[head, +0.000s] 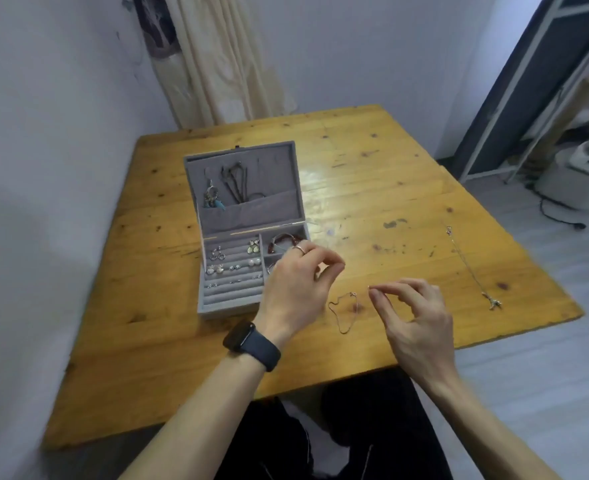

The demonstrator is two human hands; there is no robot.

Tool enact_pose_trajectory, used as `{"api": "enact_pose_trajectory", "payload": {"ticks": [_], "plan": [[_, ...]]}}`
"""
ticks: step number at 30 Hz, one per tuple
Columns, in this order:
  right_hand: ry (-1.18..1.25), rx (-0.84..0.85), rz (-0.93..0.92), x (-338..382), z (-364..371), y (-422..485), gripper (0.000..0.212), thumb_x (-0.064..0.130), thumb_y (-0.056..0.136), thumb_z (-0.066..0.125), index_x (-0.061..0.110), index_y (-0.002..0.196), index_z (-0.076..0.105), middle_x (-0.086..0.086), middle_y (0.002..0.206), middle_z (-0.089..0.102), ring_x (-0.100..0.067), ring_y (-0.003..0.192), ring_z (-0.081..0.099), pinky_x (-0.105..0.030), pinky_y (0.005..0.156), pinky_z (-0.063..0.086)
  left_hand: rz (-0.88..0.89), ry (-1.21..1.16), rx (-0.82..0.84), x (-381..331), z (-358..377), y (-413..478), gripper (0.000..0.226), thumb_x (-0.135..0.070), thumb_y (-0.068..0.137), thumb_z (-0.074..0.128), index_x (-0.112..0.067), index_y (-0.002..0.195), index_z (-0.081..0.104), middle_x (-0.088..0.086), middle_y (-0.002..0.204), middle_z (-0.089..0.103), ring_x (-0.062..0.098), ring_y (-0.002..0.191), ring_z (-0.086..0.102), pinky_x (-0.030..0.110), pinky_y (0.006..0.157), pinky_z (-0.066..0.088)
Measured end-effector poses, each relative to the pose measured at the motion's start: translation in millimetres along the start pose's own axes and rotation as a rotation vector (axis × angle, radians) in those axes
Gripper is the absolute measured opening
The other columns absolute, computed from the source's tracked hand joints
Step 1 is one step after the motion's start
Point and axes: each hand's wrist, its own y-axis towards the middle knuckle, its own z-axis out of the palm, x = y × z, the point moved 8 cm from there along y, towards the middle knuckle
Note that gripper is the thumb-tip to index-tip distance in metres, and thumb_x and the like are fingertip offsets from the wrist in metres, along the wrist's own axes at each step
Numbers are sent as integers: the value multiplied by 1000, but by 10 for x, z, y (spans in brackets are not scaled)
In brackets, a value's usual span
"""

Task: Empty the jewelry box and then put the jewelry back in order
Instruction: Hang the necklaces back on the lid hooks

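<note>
Jewelry box (229, 308) sits open on the wooden table (372, 174), at about ten o'clock from the person's hands. It is far from emptied: earrings (253, 247) line the ring rolls and a reddish bangle (284, 239) lies in the side compartment. A thin chain (341, 331) lies on the wood between the two hands, its length running roughly twelve to six. The right hand (414, 317), at the chain's three o'clock, pinches a glinting end of it between thumb and forefinger. The left hand (296, 289) hovers at its eleven o'clock, over the box's near corner, with fingers curled and tips drawn together; whether it holds anything I cannot tell. To my eye the right hand governs the next move. A second necklace (468, 261) lies well apart at two o'clock.
</note>
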Motion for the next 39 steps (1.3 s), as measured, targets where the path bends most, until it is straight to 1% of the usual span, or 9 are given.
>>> {"api": "enact_pose_trajectory", "payload": {"ticks": [3,9,13,16,19,23,26,30,39], "plan": [[-72,-51,37,-195,-227,403,9,32,88,74,29,95,76,9,96,62,-13,94,53,-19,76,42,26,32,117,-121,195,638,9,-35,96,63,-31,97,71,-16,101,60,4,86,57,32,79,53],[-261,-68,141,-832,-343,1402,10,39,90,70,31,93,76,9,96,63,-18,99,54,-38,81,49,41,99,255,-173,961,1823,11,-33,95,63,-32,95,73,-14,99,61,9,90,59,37,79,53],[-375,-54,211,-1251,-266,1978,16,40,92,66,29,95,76,8,100,64,-20,101,54,-37,84,47,48,98,293,-128,1509,2400,11,-37,94,64,-34,96,74,-14,99,61,12,95,59,36,81,52],[-468,-18,288,-1560,-217,2286,22,44,94,59,29,99,76,6,106,64,-21,106,52,-37,89,46,75,121,316,-85,1871,2689,11,-42,92,65,-38,94,75,-9,105,63,14,95,58,38,82,52],[-512,-9,334,-1772,-191,2481,25,46,95,55,30,100,74,6,108,62,-20,107,51,-36,90,45,115,164,324,-74,2128,2902,15,-47,94,61,-41,95,74,-11,114,61,14,101,55,39,87,49],[-527,-35,339,-1930,-165,2650,25,47,95,55,31,99,74,8,106,62,-18,104,50,-34,87,45,107,140,324,-46,2315,3122,16,-55,92,59,-48,97,72,-16,122,56,13,117,46,43,100,36],[-483,-70,352,-2018,-147,2686,23,47,94,57,31,97,74,9,104,63,-18,102,50,-35,86,46,80,120,355,-19,2408,3207,16,-61,89,59,-52,95,70,-20,123,52,11,123,39,44,102,28],[-414,-130,339,-2040,-134,2653,19,47,92,62,33,96,74,11,101,62,-17,99,50,-38,88,46,110,140,378,-94,2482,3266,17,-63,88,57,-55,96,70,-20,124,50,11,125,35,45,104,26],[-372,-184,312,-2058,-140,2637,11,42,89,69,32,91,74,12,94,58,-17,95,51,-36,84,44,165,138,323,-100,2503,3240,19,-65,88,54,-55,97,68,-23,124,52,10,125,36,46,105,26]]}}
